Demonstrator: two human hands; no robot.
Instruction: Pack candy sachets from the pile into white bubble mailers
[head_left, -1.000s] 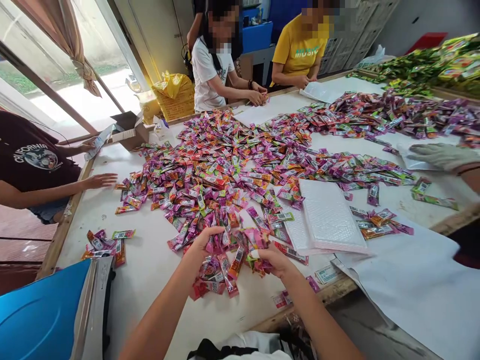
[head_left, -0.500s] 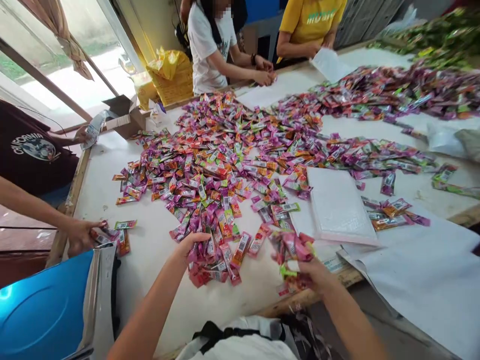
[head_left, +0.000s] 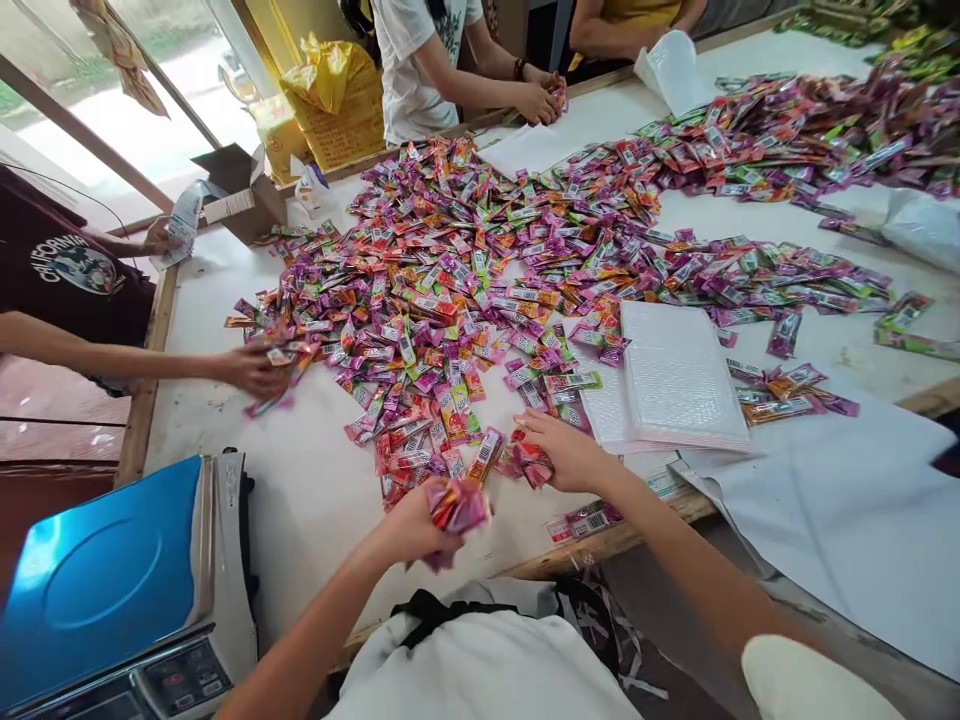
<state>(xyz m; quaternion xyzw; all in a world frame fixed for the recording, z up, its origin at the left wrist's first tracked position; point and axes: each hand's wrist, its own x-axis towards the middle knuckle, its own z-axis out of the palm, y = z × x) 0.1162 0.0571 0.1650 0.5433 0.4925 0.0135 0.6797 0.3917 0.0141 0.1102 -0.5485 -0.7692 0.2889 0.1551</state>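
My left hand [head_left: 414, 522] is closed round a bunch of small pink and red snack packets [head_left: 459, 508], held over the table near its front edge. Over the near end of the pile, my right hand [head_left: 564, 452] has its fingers round a few red and pink packets [head_left: 531, 462]. A big loose pile of purple, orange and green packets [head_left: 442, 290] spreads beyond both hands. Below my right forearm, a few packets [head_left: 589, 521] lie by the table edge.
A scale with a blue pan [head_left: 112, 570] stands at left. White padded mailers [head_left: 679, 375] lie to the right, near a white sheet [head_left: 840, 510]. A co-worker's hand [head_left: 259, 372] holds packets at left; others work across the table. An open carton [head_left: 244, 200] stands behind.
My left hand has drawn back toward me with packets. My right hand has moved up and left, and packets now lie by the edge. The co-worker's hand at left has reached toward the pile.
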